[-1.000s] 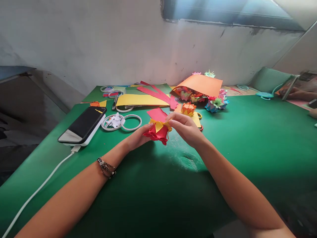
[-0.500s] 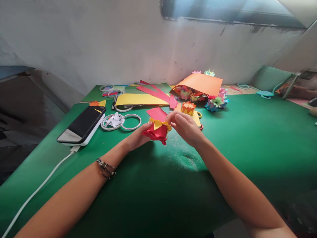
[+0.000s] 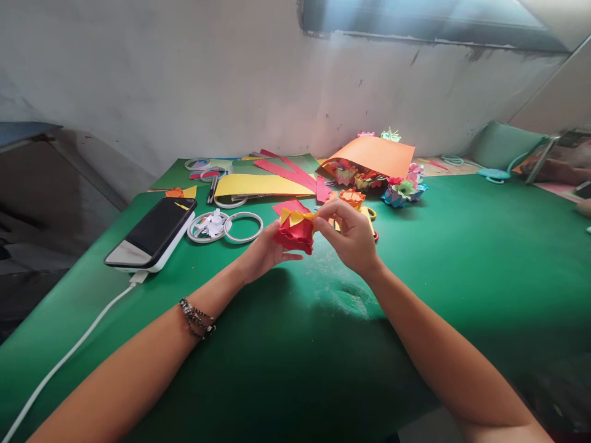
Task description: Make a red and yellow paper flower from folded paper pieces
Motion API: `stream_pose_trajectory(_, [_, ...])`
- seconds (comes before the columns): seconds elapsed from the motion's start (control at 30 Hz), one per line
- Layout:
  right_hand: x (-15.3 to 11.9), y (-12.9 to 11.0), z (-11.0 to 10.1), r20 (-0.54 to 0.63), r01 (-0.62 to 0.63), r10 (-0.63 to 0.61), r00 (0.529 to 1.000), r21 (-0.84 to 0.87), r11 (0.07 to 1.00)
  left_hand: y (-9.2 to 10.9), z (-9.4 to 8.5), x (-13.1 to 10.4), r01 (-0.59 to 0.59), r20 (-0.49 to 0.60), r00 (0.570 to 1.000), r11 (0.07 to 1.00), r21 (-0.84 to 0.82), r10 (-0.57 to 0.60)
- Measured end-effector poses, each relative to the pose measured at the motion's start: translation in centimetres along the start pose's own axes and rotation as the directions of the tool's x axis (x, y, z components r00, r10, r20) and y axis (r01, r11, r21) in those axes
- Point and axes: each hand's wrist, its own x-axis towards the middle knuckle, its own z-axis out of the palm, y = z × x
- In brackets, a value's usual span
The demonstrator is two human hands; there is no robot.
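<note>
Well to the left of the grip, a phone (image 3: 150, 231) lay on the green table (image 3: 480, 246); nearer were a ring (image 3: 205, 240) with white paper scraps (image 3: 212, 224) inside and a second ring (image 3: 244, 241). The left hand (image 3: 262, 255) gripped a red paper flower (image 3: 295, 237) by its left side, one finger stretched beneath. The flower was between both hands, above the table. The right hand (image 3: 353, 240) pinched its yellow trim (image 3: 295, 217) at the right end. Just behind that hand stood an orange flower (image 3: 351, 197); farther right and back, a blue flower (image 3: 401, 194).
</note>
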Motion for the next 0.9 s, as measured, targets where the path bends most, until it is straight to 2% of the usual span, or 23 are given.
stream_pose_trajectory(0.17, [-0.1,0.1,0.1,-0.008,0.004,-0.004,1.000,-0.008,1.000,-0.2,0.0,0.0,-0.068,0.026,0.997,0.997,0.039,0.067])
stream_pose_trajectory(0.27, [-0.1,-0.1,0.2,-0.037,0.022,-0.022,0.999,-0.017,1.000,0.0,0.1,0.0,-0.056,0.051,0.997,0.998,0.016,0.055])
stream_pose_trajectory(0.6, [-0.1,-0.8,0.2,-0.033,0.194,-0.204,0.978,-0.201,0.960,0.0,0.8,0.1,-0.012,0.006,1.000,1.000,-0.010,0.012])
stream_pose_trajectory(0.8, [0.1,-0.6,-0.1,0.027,0.306,-0.313,0.949,-0.299,0.904,0.0,1.3,-0.1,0.004,-0.023,1.000,0.996,-0.087,-0.006])
stream_pose_trajectory(0.9, [0.2,-0.2,-0.2,0.052,0.394,-0.400,0.915,-0.325,0.860,0.1,1.5,-0.1,0.009,-0.030,0.999,0.995,-0.099,-0.012])
